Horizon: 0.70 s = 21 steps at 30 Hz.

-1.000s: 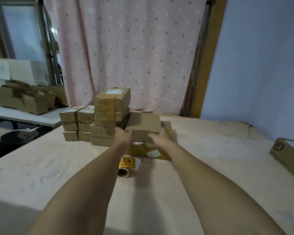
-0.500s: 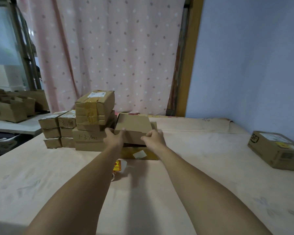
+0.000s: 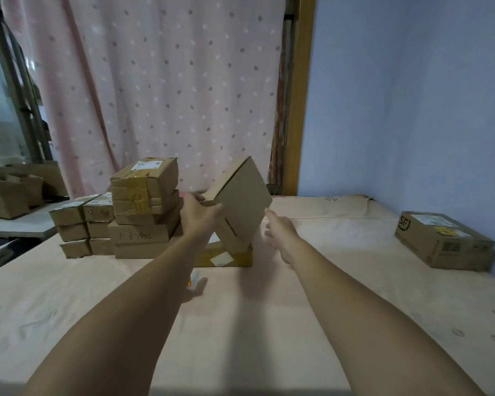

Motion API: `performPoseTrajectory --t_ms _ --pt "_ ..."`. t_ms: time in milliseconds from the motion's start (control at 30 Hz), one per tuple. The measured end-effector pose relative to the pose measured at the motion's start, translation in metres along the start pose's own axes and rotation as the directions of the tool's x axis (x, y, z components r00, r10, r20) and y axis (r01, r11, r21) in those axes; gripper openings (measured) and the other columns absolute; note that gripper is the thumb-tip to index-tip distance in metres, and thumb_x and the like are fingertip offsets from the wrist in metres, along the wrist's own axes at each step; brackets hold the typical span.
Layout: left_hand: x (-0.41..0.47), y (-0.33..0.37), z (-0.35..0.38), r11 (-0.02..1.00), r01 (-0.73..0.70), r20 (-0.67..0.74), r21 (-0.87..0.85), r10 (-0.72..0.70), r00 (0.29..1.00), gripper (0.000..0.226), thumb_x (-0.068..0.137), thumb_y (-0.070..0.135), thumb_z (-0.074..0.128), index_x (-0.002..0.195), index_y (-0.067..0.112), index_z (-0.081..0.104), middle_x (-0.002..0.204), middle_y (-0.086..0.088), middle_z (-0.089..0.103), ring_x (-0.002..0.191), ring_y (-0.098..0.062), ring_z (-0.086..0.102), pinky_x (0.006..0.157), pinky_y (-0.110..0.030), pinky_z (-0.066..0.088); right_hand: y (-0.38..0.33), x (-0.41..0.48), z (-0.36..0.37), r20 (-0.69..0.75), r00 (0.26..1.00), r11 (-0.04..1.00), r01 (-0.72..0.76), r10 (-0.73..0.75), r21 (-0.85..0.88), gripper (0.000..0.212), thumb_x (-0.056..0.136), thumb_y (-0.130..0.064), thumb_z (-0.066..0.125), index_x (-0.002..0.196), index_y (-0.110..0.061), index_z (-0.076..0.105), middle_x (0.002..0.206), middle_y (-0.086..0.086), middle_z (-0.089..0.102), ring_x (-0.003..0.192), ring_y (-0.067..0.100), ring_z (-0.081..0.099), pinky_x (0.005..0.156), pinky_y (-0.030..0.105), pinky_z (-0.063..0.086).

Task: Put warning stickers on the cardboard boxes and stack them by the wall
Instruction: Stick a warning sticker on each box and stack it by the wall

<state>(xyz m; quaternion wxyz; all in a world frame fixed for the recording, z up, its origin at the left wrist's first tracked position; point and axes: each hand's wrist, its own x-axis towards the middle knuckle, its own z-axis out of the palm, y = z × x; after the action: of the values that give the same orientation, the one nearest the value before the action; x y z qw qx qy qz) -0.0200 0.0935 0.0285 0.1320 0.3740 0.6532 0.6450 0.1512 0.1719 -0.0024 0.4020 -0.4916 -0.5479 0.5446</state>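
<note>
The left hand [image 3: 199, 217] grips the near left corner of a plain cardboard box [image 3: 240, 198], thumb and fingers curled round the edge. The box is lifted and tilted steeply, one corner pointing up toward the curtain [image 3: 155, 81]. Its low corner is down at the top of a flat box [image 3: 226, 258] lying on the table [image 3: 340, 295]; I cannot tell if the two touch. The right hand [image 3: 279, 231] holds nothing. Its fingers are loosely spread just beside the tilted box's lower right edge, and whether the fingertips touch the cardboard cannot be told.

A sticker roll [image 3: 195, 279] lies on the table in front of the flat box, mostly hidden behind the left forearm. To the left of the held box stands a stack of boxes [image 3: 145, 208], the top one sealed with tape and bearing a white label, a lower one with handwriting on its front. Just left of that stack sit two short columns of small boxes [image 3: 80, 225].

Far to the right, a box with an SF mark [image 3: 443, 241] lies on the table close against the blue wall [image 3: 412, 110], with a yellow sticker on its top. A wooden post [image 3: 297, 95] stands between the curtain and the wall. At the far left a side table [image 3: 17, 224] carries open cartons [image 3: 9, 192]
</note>
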Motion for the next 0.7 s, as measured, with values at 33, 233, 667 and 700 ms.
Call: performPoseTrajectory --t_ms 33,233,667,700 --pt "-0.005 0.003 0.002 0.991 -0.105 0.052 0.080 0.101 0.994 0.043 0.076 0.014 0.080 0.106 0.020 0.049 0.103 -0.003 0.057 0.089 -0.019 0.059 0.072 -0.037 0.058 -0.003 0.000 -0.008 -0.025 0.999 0.997 -0.019 0.021 0.080 0.044 0.098 -0.061 0.049 0.121 -0.025 0.050 0.114 0.006 0.058 0.107 0.026 0.061 0.100 0.044 0.053" --pt "-0.040 0.004 0.008 0.591 -0.700 0.451 0.401 0.538 0.713 0.054 0.075 0.007 0.080 0.120 0.010 0.050 0.119 -0.001 0.044 0.102 -0.016 0.042 0.079 -0.028 0.046 0.001 -0.013 -0.061 -0.085 0.991 0.898 -0.057 0.104 0.435 0.072 0.091 -0.070 0.053 0.145 -0.023 0.042 0.129 0.013 0.057 0.109 0.031 0.065 0.094 0.051 0.057" --pt "-0.109 -0.061 -0.033 0.011 -0.933 0.748 0.361 0.594 0.296 0.061 0.080 0.009 0.076 0.134 0.006 0.049 0.116 -0.014 0.050 0.099 -0.030 0.057 0.074 -0.041 0.060 0.072 -0.082 -0.123 -0.010 0.978 0.914 -0.190 0.207 0.359 0.049 0.089 -0.050 0.066 0.126 -0.018 0.063 0.111 0.015 0.069 0.099 0.028 0.065 0.077 0.037 0.056" --pt "-0.114 -0.067 -0.036 0.013 -0.932 0.766 0.361 0.565 0.305 0.063 0.081 0.015 0.078 0.135 0.009 0.048 0.120 -0.012 0.050 0.102 -0.028 0.057 0.076 -0.040 0.060 0.080 -0.086 -0.123 -0.016 0.975 0.919 -0.202 0.220 0.340 0.047 0.090 -0.045 0.067 0.127 -0.016 0.063 0.109 0.015 0.069 0.096 0.029 0.065 0.073 0.036 0.056"
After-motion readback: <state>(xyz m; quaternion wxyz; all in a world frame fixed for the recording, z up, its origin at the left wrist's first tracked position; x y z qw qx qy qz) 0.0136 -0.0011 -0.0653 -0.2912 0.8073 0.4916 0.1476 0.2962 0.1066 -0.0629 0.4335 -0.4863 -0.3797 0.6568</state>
